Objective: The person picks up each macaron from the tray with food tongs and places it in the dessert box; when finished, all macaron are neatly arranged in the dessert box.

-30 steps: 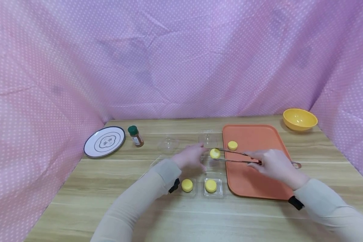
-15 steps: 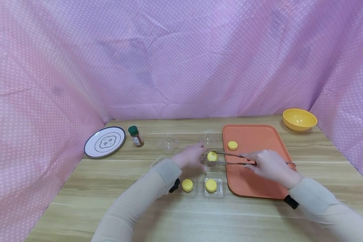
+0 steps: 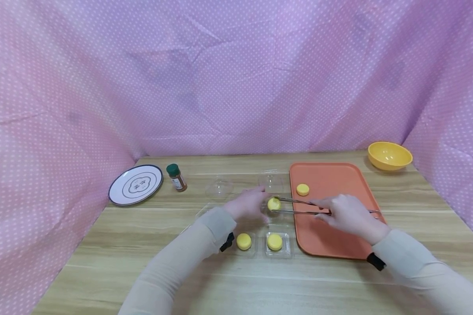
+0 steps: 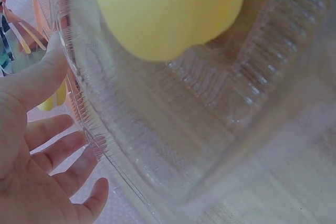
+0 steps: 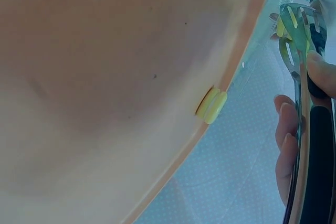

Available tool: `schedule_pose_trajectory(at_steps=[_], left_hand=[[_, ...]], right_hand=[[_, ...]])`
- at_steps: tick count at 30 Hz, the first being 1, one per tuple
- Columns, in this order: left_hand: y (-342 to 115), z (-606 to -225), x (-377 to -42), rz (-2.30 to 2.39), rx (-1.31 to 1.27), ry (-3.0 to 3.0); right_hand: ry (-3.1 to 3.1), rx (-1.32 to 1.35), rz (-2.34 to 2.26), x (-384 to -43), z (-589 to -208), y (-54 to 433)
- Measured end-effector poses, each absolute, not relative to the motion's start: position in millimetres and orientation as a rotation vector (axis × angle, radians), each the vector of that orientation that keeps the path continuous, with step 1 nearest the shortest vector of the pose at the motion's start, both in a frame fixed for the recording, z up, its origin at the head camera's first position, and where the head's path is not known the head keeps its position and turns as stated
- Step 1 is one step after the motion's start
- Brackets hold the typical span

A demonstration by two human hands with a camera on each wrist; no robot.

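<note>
My right hand [image 3: 348,214] grips metal tongs [image 3: 299,212] with dark handles [image 5: 320,156]. The tong tips stand on either side of a yellow macaron [image 3: 273,204], over a clear plastic box [image 3: 282,220]. Beside that box is my left hand [image 3: 249,204], thumb spread from the fingers; in the left wrist view its fingertips [image 4: 86,163] lie right at a box's clear edge. Two more macarons sit in clear boxes nearer me, one at left [image 3: 244,241] and one at right [image 3: 275,242]. Another macaron [image 3: 302,189] lies on the orange tray [image 3: 339,245], near its left edge.
Clear lids [image 3: 271,180] stand raised behind the boxes. A yellow bowl [image 3: 389,156] is at the back right. On the left are a white plate [image 3: 120,192] with a dark rim and a green-capped spice bottle [image 3: 176,177]. A pink dotted cloth [image 3: 236,87] hangs behind the table.
My right hand has moved left with the tongs, bringing the macaron from near the tray's edge to over the box, slightly lower in view. The left hand has stayed in place.
</note>
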State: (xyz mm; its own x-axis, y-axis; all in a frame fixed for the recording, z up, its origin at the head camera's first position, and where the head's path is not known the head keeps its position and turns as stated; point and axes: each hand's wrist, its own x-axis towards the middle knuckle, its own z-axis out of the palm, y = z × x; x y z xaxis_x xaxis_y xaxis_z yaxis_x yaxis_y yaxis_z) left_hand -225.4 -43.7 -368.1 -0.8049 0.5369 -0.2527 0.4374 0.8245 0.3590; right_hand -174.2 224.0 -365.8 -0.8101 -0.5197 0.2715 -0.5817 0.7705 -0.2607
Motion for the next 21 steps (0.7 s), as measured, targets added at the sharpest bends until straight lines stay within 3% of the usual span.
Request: schedule_pose_trajectory(at_steps=[21], left_hand=[[-44.1,-365.3,-221.9,0.372,0.742,2.659]], right_hand=[[-2.798,0.853,0.526,-171.7,-366.1,231.8]])
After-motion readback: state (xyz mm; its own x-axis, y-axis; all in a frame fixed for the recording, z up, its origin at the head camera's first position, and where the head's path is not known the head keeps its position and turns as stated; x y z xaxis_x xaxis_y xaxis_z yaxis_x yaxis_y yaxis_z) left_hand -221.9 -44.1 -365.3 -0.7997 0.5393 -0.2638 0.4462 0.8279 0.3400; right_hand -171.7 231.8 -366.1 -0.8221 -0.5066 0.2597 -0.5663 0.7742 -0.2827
